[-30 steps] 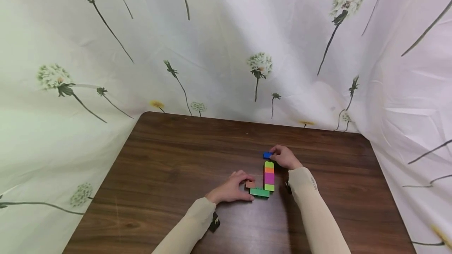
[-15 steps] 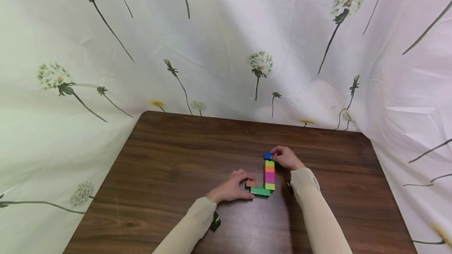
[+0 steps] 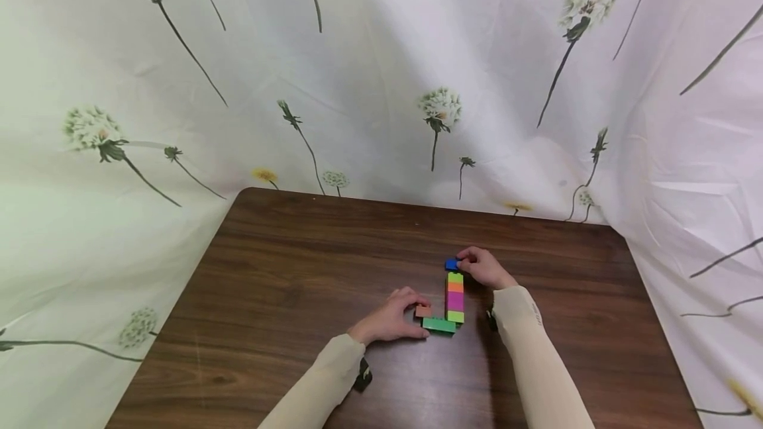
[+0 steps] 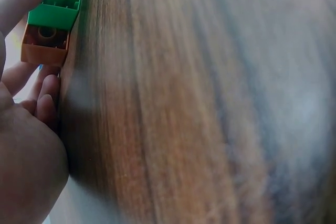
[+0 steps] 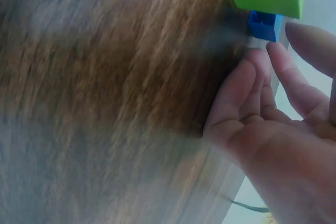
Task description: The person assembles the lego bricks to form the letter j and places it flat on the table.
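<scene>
My left hand [image 3: 390, 318] holds a green toy building brick [image 3: 439, 326] and a small orange-brown brick [image 3: 423, 311], thumb on the green one and fingers on the other. Their hollow undersides show in the left wrist view, where the green brick [image 4: 51, 16] meets the orange-brown brick [image 4: 44, 54]. A row of lime, orange and magenta bricks [image 3: 455, 300] adjoins the green brick's right end. Beyond its far end, my right hand [image 3: 484, 267] pinches a small blue brick [image 3: 451, 264] at its right end. Seen from the right wrist, the blue brick [image 5: 264, 26] is at the fingertips.
All the bricks are on a dark wood-grain table [image 3: 286, 270], towards its right half. Behind and beside the table hangs a white cloth [image 3: 369, 85] printed with dandelions. A dark wrist device [image 3: 362, 375] shows below the left sleeve.
</scene>
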Demonstrator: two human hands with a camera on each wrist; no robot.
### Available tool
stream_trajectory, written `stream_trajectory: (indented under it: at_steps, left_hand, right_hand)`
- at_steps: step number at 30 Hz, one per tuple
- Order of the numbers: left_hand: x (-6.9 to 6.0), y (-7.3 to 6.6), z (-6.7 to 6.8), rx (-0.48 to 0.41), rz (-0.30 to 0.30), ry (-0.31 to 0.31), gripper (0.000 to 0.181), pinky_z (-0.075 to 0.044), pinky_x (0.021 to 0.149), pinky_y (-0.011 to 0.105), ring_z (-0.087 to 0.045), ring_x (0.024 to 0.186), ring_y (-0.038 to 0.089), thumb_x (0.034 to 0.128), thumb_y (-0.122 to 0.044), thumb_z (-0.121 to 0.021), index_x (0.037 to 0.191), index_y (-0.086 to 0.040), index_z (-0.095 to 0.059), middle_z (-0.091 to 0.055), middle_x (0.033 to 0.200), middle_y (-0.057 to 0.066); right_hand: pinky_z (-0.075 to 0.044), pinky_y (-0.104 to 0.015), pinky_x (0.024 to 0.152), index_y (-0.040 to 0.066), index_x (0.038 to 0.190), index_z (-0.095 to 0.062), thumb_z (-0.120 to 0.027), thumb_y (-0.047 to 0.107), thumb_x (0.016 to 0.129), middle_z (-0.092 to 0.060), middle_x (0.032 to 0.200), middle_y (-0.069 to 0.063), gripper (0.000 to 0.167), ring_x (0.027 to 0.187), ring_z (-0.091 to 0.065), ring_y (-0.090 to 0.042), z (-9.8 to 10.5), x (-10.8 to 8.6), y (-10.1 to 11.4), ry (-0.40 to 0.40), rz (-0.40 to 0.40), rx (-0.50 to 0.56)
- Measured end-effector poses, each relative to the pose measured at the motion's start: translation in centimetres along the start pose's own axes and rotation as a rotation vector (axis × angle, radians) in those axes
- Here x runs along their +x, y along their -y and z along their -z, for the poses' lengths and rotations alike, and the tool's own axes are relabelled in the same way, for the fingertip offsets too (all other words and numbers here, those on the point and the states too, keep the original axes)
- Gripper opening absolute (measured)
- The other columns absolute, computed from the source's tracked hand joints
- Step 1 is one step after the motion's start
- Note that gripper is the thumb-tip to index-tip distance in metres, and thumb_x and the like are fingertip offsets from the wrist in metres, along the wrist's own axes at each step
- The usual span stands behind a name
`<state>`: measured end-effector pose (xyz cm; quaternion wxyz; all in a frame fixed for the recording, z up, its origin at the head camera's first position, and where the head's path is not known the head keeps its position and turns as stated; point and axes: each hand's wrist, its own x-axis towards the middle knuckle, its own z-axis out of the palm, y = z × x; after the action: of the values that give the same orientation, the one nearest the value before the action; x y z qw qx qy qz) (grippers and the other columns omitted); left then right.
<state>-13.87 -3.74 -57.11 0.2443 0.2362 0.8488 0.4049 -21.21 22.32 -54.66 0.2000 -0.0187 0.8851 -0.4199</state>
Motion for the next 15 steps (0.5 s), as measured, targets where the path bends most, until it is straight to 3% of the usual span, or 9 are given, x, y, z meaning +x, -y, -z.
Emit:
stream_trajectory:
  at_steps: [7,11,15]
  left_hand:
    - [-0.3,0.1,0.2,-0.009,-0.017,-0.009,0.054,-0.041,0.098,0.035,-0.043,0.114,0.012,0.0801,-0.044,-0.075,0.127,-0.023,-0.058,-0.052,0.121,-0.008]
    - [-0.9,0.0,0.7,0.013,-0.004,0.002,0.059,-0.043,0.097,0.035,-0.046,0.113,0.011,0.0867,-0.052,-0.065,0.134,-0.018,-0.054,-0.049,0.124,-0.004]
    - [-2.1,0.2,2.7,0.128,0.025,0.022,0.065,-0.043,0.100,0.040,-0.049,0.116,0.016,0.0944,-0.057,-0.048,0.139,-0.011,-0.049,-0.046,0.126,0.003]
  right_hand:
    - [-0.052,-0.039,0.087,-0.004,0.125,-0.054,-0.048,0.016,0.101,-0.058,0.119,-0.022,0.032,0.102,-0.058,-0.027,0.0,-0.1,-0.9,0.001,-0.027,0.148]
    - [-0.053,-0.039,0.088,-0.005,0.127,-0.053,-0.050,0.022,0.101,-0.058,0.120,-0.022,0.037,0.101,-0.060,-0.025,1.0,-0.9,-1.6,0.033,-0.045,0.206]
    - [-0.054,-0.033,0.078,-0.006,0.125,-0.054,-0.054,0.025,0.099,-0.063,0.108,-0.023,0.041,0.093,-0.062,-0.025,4.2,-3.0,-2.2,0.030,0.017,0.105]
